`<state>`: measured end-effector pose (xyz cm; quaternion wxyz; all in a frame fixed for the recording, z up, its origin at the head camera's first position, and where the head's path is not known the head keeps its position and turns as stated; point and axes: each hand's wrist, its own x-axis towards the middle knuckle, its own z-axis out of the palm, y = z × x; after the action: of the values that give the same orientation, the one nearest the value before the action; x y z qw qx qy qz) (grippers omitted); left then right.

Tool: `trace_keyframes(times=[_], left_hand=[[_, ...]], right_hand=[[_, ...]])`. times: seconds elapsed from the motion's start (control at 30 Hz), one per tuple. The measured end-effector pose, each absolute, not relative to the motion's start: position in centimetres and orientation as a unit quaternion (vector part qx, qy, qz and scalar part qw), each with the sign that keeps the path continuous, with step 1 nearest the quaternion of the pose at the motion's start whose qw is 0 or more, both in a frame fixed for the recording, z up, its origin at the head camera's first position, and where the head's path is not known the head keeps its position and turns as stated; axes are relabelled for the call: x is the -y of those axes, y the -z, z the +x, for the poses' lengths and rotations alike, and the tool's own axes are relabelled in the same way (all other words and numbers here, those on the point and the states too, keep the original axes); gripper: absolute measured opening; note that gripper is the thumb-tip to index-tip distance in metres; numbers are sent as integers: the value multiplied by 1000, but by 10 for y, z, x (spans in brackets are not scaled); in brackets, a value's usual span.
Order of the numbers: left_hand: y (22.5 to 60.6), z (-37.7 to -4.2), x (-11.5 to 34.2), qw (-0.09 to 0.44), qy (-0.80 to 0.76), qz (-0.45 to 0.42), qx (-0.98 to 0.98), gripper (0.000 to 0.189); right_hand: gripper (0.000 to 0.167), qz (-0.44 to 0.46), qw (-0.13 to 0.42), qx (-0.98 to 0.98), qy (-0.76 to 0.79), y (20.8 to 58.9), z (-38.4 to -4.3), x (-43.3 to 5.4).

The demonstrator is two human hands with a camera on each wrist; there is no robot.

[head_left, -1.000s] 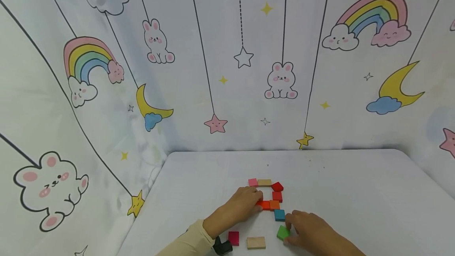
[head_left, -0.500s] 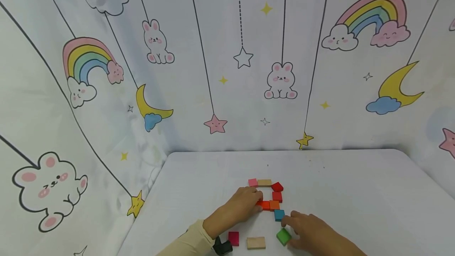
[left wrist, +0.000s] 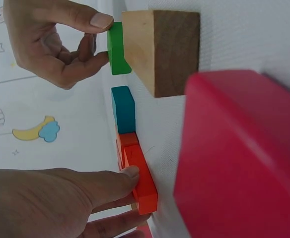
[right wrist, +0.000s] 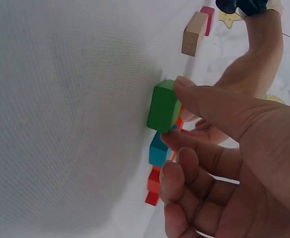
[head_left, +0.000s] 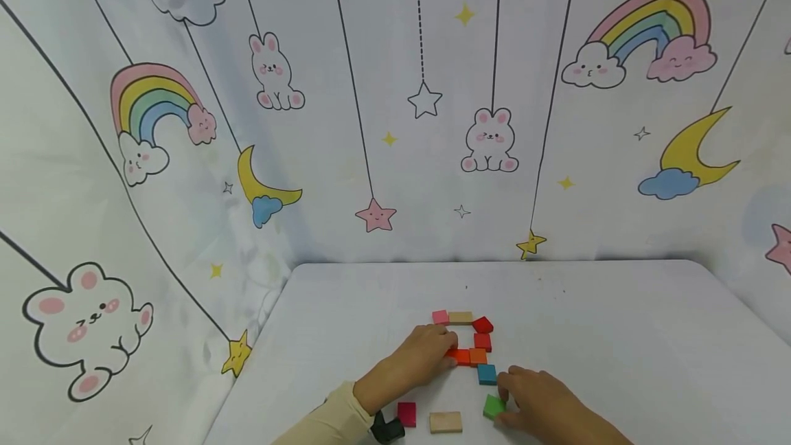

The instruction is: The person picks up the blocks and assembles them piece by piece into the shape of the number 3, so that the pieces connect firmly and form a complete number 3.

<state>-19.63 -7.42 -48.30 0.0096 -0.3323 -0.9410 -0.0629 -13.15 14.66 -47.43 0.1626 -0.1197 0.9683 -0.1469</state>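
Note:
My right hand (head_left: 539, 398) pinches a green block (head_left: 494, 407) by opposite edges, thumb and index finger (right wrist: 197, 148) on it, other fingers curled. A small gap separates this block from the blue block (head_left: 487, 374) beyond it. Farther left, my left hand (head_left: 420, 357) holds a red-orange block (left wrist: 144, 186) between thumb and fingers, partly hiding it in the head view. An orange block (head_left: 478, 356) touches its right end. Above that stand a red block (head_left: 482, 343), a red pointed block (head_left: 483, 325), a wooden block (head_left: 460, 318) and a pink block (head_left: 440, 317), forming a curved line.
Nearer the person on the white table (head_left: 618, 335) lie a plain wooden block (head_left: 445, 422) and a crimson block (head_left: 406, 414). A black device (head_left: 388, 430) sits at the left wrist. A printed cloth wall (head_left: 420, 177) rises behind the table.
My right index finger moved off the green block toward the blue one, then back onto it. The green block turned slightly and shifted a little. My left hand has stayed put.

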Motion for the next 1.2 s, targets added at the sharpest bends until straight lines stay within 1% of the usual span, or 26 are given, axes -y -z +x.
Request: trace_keyframes(times=[0.3,0.67,0.9,1.07,1.2], left_hand=[[483,-197,74,3,68,-330,941,21],[483,-198,74,2,63,-332,941,21],[483,-198,74,5,63,-334,940,21],[482,-198,75,6,64,-336,940,20],[482,-199,75,4,66,-334,940,21]], right_hand=[[41,-114,150,-970,154,473,-133,-148],[39,-117,147,-972,140,472,-131,-148],[45,-120,162,-967,154,467,-129,-147],[39,-127,178,-964,154,467,-129,-146],[35,-124,169,-966,150,468,-131,-145]])
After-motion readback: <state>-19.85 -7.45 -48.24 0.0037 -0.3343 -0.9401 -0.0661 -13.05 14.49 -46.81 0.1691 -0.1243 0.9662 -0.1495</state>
